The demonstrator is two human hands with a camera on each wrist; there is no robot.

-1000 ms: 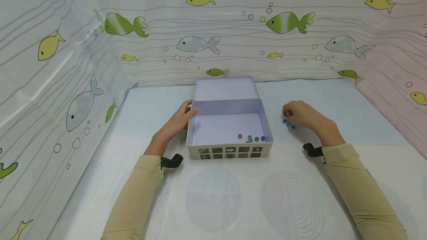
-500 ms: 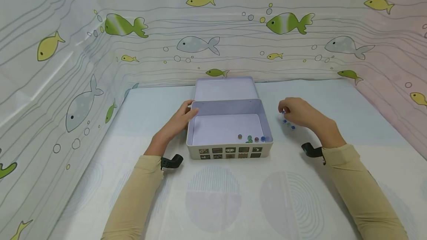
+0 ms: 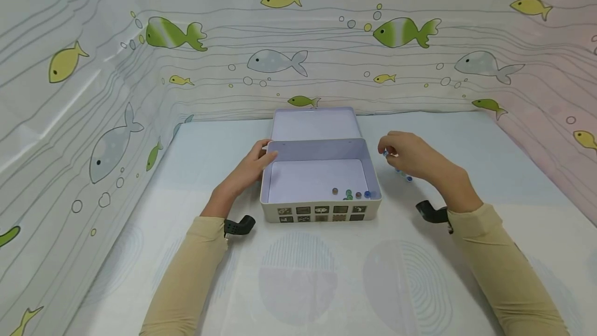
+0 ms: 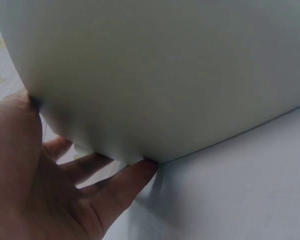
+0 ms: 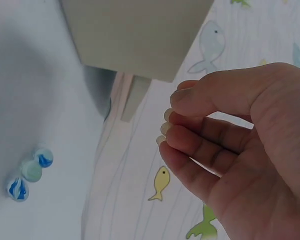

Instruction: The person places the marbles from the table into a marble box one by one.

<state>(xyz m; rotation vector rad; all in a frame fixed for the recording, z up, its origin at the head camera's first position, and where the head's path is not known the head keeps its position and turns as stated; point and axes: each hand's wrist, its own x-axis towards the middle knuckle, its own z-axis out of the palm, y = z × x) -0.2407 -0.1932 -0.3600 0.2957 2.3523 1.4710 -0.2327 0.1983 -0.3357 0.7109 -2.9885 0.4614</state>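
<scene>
A white tin box (image 3: 322,210) with a hinged lid (image 3: 317,124) folded back stands mid-table. Several glass marbles (image 3: 349,193) lie in its front right corner. My left hand (image 3: 252,165) grips the box's left side, thumb over the rim and fingers against the outer wall and back corner (image 4: 94,185). Beside the box's right wall, my right hand (image 3: 410,153) is raised above the table, pinching a blue marble (image 3: 385,153) at its fingertips. In the right wrist view the curled fingers (image 5: 200,145) hide that marble. Below the hand, three marbles (image 5: 31,171) lie in a row on the table.
A pale cloth with printed circles covers the table (image 3: 298,279). Behind and along the sides rises a sheet printed with fish (image 3: 298,30). The open lid lies between the box and that backdrop. Black wrist cameras (image 3: 431,212) jut inward from both sleeves.
My right hand has lifted from the loose marbles and moved left toward the box, carrying a blue marble. The left hand and box stay in place.
</scene>
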